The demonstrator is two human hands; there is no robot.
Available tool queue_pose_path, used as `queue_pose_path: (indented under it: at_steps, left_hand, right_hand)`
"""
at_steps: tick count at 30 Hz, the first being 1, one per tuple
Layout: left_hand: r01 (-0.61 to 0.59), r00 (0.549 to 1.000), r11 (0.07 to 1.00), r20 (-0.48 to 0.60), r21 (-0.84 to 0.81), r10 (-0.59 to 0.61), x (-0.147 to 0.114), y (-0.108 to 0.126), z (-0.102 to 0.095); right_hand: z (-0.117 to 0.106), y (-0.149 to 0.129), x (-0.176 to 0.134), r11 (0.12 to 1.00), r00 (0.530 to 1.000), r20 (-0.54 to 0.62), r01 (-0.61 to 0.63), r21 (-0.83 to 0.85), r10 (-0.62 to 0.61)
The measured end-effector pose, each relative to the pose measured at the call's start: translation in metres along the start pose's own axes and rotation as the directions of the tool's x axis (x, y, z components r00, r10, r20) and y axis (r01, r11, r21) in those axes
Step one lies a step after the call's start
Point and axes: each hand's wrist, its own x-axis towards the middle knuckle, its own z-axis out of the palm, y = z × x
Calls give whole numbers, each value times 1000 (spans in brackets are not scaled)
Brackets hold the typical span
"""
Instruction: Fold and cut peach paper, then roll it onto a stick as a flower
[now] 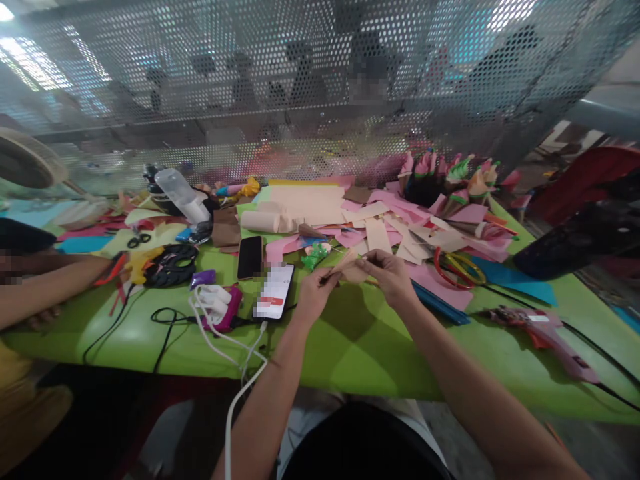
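Note:
Both of my hands meet over the green table, pinching a small cream piece of paper or foam sheet [353, 270] between them. My left hand [320, 288] grips its left end with closed fingers. On the other side, my right hand [387, 273] pinches the right edge. Just behind them lies a small figure with green trim [316, 255]. Cream strips [379, 239] and pink sheets [400, 210] are heaped beyond my fingers. Scissors with red and yellow handles [453, 270] rest to the right, beside a blue flat case or strip [440, 303].
A pink glue gun [547, 340] with its cord lies at right, near a dark bottle [575, 237]. Two phones [274, 293], a magenta power strip [227, 307] and white cables are on the left. A co-worker's arm [55, 283] rests at far left. A perforated metal panel [300, 87] stands behind.

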Motion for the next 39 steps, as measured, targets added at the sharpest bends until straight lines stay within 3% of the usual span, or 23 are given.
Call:
queue_pose_path:
  at_steps: [7,10,12,14,17,19,21,24,28,30,35,39]
  left_hand:
    - [4,1000,1000,16,13,-5,0,1,0]
    - [1,1000,1000,15,17,-1,1,-2,0]
    - [-21,1000,999,22,47,20,0,-4,0]
    - [-47,998,994,37,103,44,-1,-4,0]
    - [-63,996,989,76,130,54,-2,-3,-1]
    - [-36,998,998,57,59,33,-2,-3,-1]
    - [13,1000,997,15,-75,-12,-2,-4,-1]
    - [52,998,972,-16,-231,-57,0,-6,0]
    - [37,997,973,71,-229,-21,0,-4,3]
    - [27,994,974,108,-226,-2,-1,-1,3]
    - [29,997,986,76,-162,-17,-2,0,3]
    - [34,998,988,50,-154,-26,-1,-4,3]
  right_hand:
    - [-3,3,2,998,999,40,21,-58,-18]
    - [-6,1,2,984,996,57,78,-162,-70]
    - [-8,-3,1,926,975,76,223,-303,-210]
    - [-9,-8,-1,804,916,173,402,-439,-363]
    - [-8,-11,-2,655,835,378,548,-519,-399]
    - [-6,-7,-2,658,846,408,526,-539,-343]
    - [-4,-2,-1,748,899,345,421,-513,-269]
    - [0,5,-1,941,963,252,169,-294,-95]
    - [8,8,-6,997,977,198,-77,-10,77]
    - [11,8,-8,995,981,172,-99,28,93]
    - [12,9,-7,997,981,181,-57,-56,66]
    - [10,7,-10,969,985,147,122,-215,-91]
